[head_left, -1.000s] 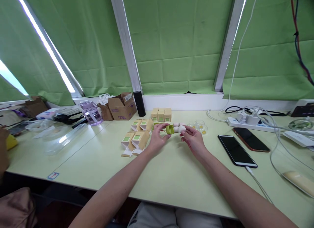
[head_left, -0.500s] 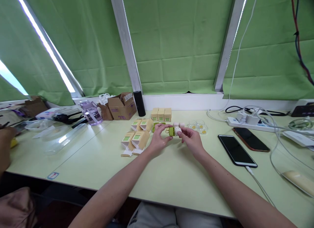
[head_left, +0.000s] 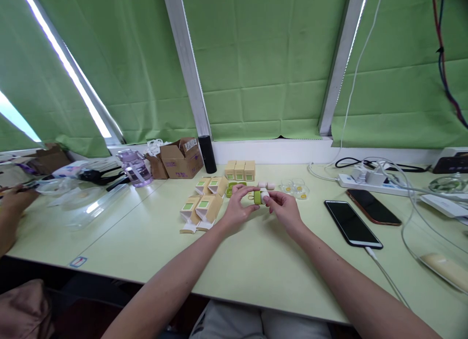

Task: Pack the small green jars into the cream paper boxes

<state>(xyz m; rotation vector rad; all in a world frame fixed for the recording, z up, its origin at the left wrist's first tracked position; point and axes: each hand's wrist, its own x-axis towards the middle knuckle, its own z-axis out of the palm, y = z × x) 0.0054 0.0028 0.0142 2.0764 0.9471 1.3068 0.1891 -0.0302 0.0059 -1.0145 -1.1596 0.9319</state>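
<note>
Between my two hands, just above the table, is a small green sleeve (head_left: 257, 197) with a thin loop at its left end. A small white cylinder (head_left: 263, 195) sits at the sleeve's right end; how deep it goes in I cannot tell. My left hand (head_left: 237, 208) has thumb and forefinger closed around the green sleeve. My right hand (head_left: 287, 211) pinches the white cylinder from the right. Behind the hands lie pinkish-white cylinders (head_left: 270, 186) and more green pieces (head_left: 230, 188), partly hidden by my left hand. Clear plastic cups with yellow centres (head_left: 300, 189) stand to the right.
Open small cartons (head_left: 208, 208) stand left of my hands, with closed cartons (head_left: 240, 170) behind. Two phones (head_left: 353, 224) (head_left: 373, 207), a power strip (head_left: 365, 184) and a mouse (head_left: 444, 268) lie right. A purple bottle (head_left: 134, 168) and another person's hand (head_left: 16, 202) are left.
The white cylinder and green sleeve look closer together, with my right hand shifted slightly left. At the far left, the other person's hand has moved up and inward.
</note>
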